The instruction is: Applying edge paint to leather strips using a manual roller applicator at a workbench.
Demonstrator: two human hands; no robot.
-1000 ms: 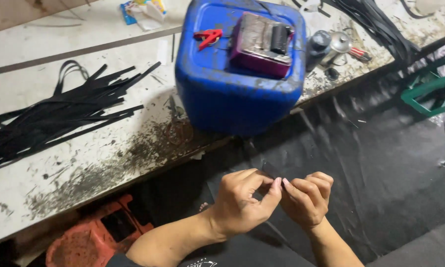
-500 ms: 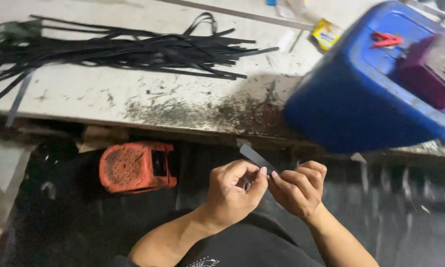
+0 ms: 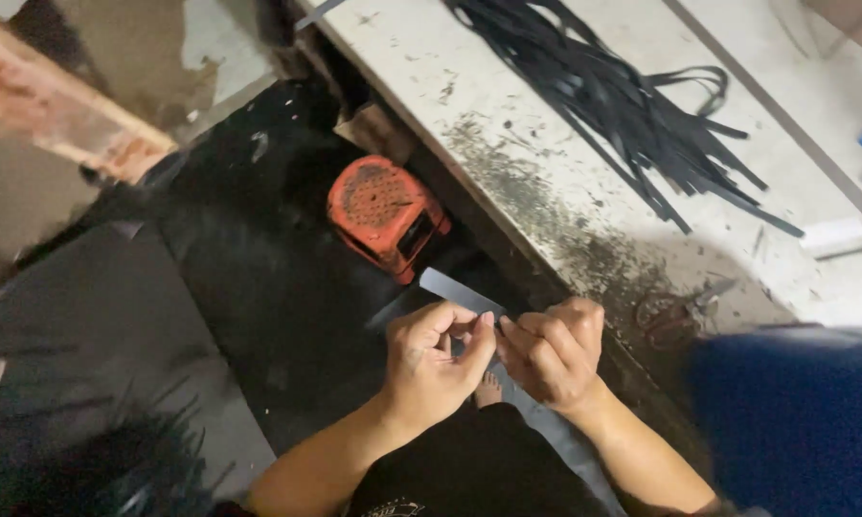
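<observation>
My left hand and my right hand meet in front of me below the workbench edge, fingertips pinched together on a flat dark grey strip. The strip's free end sticks up and to the left from between the fingers. A large pile of similar black strips lies on the white, stained workbench beyond my hands.
An orange plastic stool stands on the dark floor under the bench edge. A blue container is blurred at the right. Scissors lie on the bench near it. More black strips lie at the lower left.
The view has swung left and tilted: the blue container slid out to the right edge and the stool moved to the middle. Both hands stay pinched on the strip.
</observation>
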